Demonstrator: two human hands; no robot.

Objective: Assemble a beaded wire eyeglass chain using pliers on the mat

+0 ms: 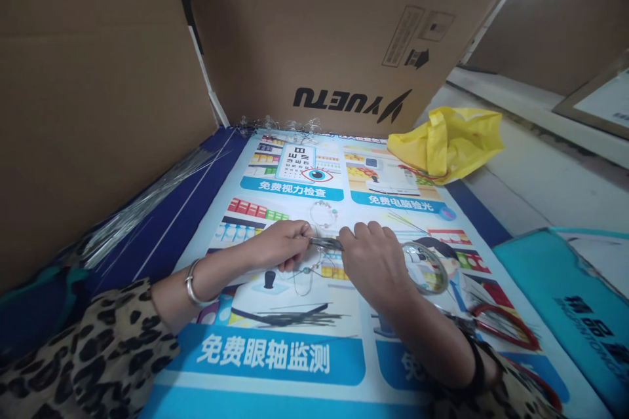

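My left hand [280,245] is closed in a pinch on a thin wire piece with small beads [307,272] that hangs below the fingers. My right hand [371,258] is closed around small metal pliers [327,242], whose tip meets the left fingertips. Both hands hover just above a printed poster [275,353] with blue banners. A beaded wire ring [324,213] lies on the poster just beyond the hands. A silver bangle sits on my left wrist.
A clear round spool [427,268] lies right of my right hand, and red-handled cutters [501,327] further right. Dark wire pins [289,317] lie near me, a long wire bundle [142,203] at left. Cardboard boxes [319,33] wall the back and left. A yellow bag [452,141] sits at back right.
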